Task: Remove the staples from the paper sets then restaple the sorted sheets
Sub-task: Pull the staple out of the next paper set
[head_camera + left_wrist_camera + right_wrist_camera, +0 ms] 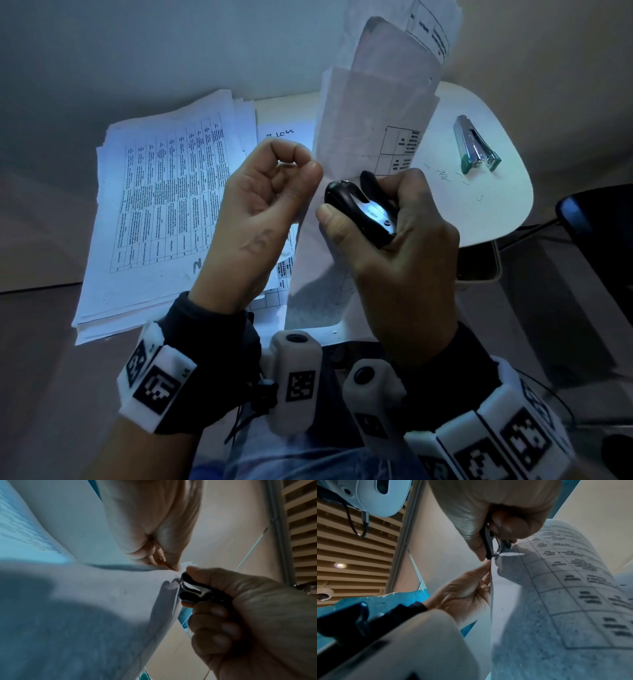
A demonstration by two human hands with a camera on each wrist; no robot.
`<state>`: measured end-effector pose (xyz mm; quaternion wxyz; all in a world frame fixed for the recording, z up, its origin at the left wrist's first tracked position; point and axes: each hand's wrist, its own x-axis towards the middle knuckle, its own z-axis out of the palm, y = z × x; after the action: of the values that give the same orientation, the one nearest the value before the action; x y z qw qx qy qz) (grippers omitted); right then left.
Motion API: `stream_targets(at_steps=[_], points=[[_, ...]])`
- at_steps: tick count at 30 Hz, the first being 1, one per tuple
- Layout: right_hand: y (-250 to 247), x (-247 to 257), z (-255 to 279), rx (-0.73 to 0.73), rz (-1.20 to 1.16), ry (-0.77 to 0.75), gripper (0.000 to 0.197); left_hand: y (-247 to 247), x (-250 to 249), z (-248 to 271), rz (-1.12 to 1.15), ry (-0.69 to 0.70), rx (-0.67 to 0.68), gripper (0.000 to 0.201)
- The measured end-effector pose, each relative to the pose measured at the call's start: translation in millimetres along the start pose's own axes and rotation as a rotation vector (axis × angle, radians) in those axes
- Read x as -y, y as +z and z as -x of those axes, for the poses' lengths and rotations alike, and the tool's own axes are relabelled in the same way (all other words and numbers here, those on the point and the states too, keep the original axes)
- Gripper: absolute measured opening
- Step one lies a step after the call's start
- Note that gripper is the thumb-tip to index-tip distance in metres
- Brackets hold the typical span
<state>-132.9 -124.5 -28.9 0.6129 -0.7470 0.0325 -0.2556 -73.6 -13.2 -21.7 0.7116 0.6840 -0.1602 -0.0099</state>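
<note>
The paper set [373, 144] you are working on is lifted upright in front of you, above the near edge of the small white table [507, 205], its top curling away. Your left hand [263, 205] pinches its lower corner between thumb and curled fingers. Your right hand [397, 246] is clenched around a black staple remover [359, 209], whose metal claws meet that same corner just beside your left fingertips [175, 566].

The risks, as I judge them: squeeze or pull at an angle and the corner may tear, since the sheets are held only by a pinch. If the pinch slackens, the tall, unsupported sheets could flop or slip out. The claws sit very close to your left fingertips, so a slip could nip them. A freed staple could spring off and get lost.

Counts: one paper set in hand; one large stack of printed sheets [164, 205] lying on the left; one staple remover; one silver and green stapler [474, 145] on the table's far right, well apart from your hands; a handful of loose pulled staples [455, 178] beside it, too small to count exactly.
</note>
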Motion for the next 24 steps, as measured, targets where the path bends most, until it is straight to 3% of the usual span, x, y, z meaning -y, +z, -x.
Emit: stream_targets(at_steps=[6,9,14,18,20,24], points=[[1,-1,0,-0.027,-0.022,-0.02,0.026,0,-4,3,-0.013,0.008,0.066,0.006],[2,-1,-1,-0.062,0.007,-0.041,0.023,1,-6,3,0.006,-0.026,0.108,0.013],[5,-4,-2,-0.068,0.022,-0.062,0.022,0,-5,2,0.007,-0.054,0.052,0.008],[4,-6,-2,-0.032,-0.001,-0.043,0.019,2,-2,2,0.008,-0.068,0.011,0.016],[1,-7,-3,0.014,-0.071,0.013,0.018,4,-1,2,-0.004,-0.054,0.017,0.015],[-9,-9,-15,0.166,-0.336,0.28,0.016,2,-1,2,-0.031,-0.046,0.028,0.01]])
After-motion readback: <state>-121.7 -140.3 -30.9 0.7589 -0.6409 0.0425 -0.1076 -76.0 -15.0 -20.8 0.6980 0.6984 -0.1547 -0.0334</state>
